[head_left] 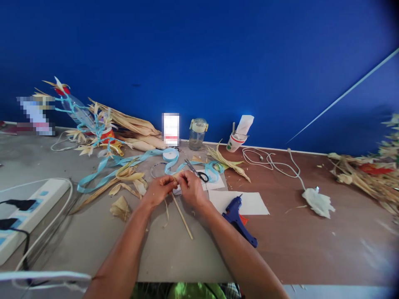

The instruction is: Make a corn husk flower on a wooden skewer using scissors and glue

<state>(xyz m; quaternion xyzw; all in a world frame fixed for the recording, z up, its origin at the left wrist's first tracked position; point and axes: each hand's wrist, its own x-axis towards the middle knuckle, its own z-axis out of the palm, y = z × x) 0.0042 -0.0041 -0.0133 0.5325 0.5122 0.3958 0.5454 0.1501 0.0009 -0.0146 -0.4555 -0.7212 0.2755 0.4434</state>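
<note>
My left hand point(161, 190) and my right hand point(191, 187) meet over the middle of the table, fingertips pinched close together. What they pinch is small and mostly hidden by the fingers; a pale, husk-like edge shows between them. A thin tan stick point(182, 216) slants down from just under the fingers, and whether they touch it I cannot tell. Just beyond my right hand are scissors point(203, 176) with dark handles. Light blue ribbon point(145, 156) runs from a roll point(170, 154) behind the hands. Dried corn husks point(129, 173) lie left of them.
Right of my arm, a blue glue gun point(238, 222) rests partly on white paper point(255, 202). Farther back stand a lidded jar point(197, 135) and a paper cup point(234, 142). A power strip point(46, 203) lies left; a ribbon-wrapped bottle point(81, 114) leans behind it. White cable point(280, 165) crosses the right side.
</note>
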